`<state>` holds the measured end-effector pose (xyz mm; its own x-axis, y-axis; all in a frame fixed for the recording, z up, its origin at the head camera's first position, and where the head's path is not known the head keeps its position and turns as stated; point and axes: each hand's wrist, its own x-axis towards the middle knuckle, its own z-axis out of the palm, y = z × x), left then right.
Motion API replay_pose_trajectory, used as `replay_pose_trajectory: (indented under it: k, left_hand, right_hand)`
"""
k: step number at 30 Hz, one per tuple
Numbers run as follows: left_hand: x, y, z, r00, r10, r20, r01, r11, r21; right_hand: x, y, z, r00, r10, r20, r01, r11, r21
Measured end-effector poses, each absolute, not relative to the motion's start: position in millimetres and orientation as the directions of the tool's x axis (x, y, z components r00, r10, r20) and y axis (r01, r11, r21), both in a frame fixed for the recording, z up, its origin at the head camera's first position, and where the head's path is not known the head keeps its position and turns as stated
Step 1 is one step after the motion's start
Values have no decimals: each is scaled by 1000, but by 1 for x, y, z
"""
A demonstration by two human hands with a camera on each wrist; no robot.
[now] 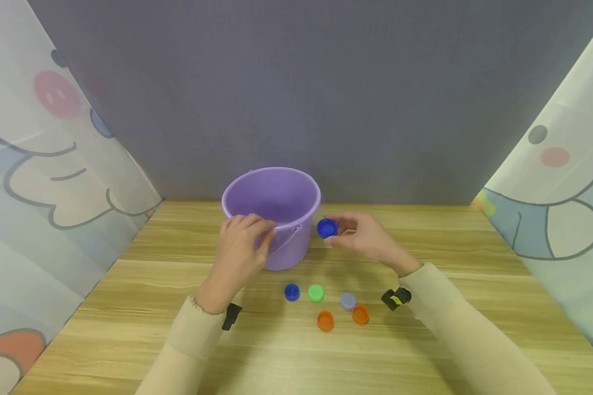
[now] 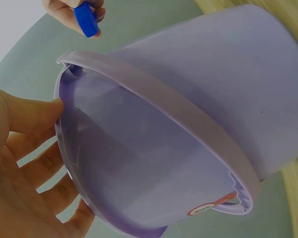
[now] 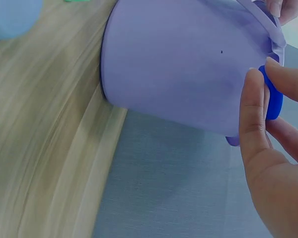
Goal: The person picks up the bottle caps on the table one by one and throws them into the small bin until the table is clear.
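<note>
the bucket (image 1: pixel 297 253) stood upright on the table (image 1: pixel 153 307), and the left hand (image 1: pixel 237 252) held its near rim, probably to steady a light, hollow thing that a nudge could shift. its thumb lay on the near side of that rim, while the other fingers, spread apart, reached over the edge, their tips hidden; the wide spacing likely shared the hold along the curve. the handle (image 2: pixel 188 119) hung down across the near wall, which left the bucket's mouth unbarred. just to the right of the bucket, apart from it and near rim height, the right hand (image 1: pixel 363 237) had its fingers clamped on the blue cap (image 1: pixel 327 228). thumb and fingers pinched it at one edge, with most of its face bare, a grip that seemed suited to such a small, shallow disc. nearer the person, a second blue cap (image 1: pixel 292 292), a green cap (image 1: pixel 315 293), a lilac cap (image 1: pixel 348 301) and two orange caps (image 1: pixel 325 321) lay loose on the table, well within reach of either hand. whether the lilac cap touched the orange one beside it was hard to tell.
</note>
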<state>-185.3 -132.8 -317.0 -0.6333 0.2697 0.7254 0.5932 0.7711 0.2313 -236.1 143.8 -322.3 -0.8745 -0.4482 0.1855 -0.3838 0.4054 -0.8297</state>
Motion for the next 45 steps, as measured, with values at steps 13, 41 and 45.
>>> replay_pose_trajectory:
  k: [13, 41, 45]
  left_hand:
    - [-185, -132, -317, -628, 269, 730, 594, 771, 227]
    - [-185, -133, -318, -632, 270, 727, 589, 777, 224]
    - [-186, -133, -318, -629, 272, 728, 590, 777, 220]
  right_hand:
    - [-238, 142, -311, -874, -419, 248, -414, 371, -831]
    - [-245, 123, -278, -867, -403, 294, -448, 369, -814]
    - [-246, 120, -274, -869, -401, 289, -442, 371, -817]
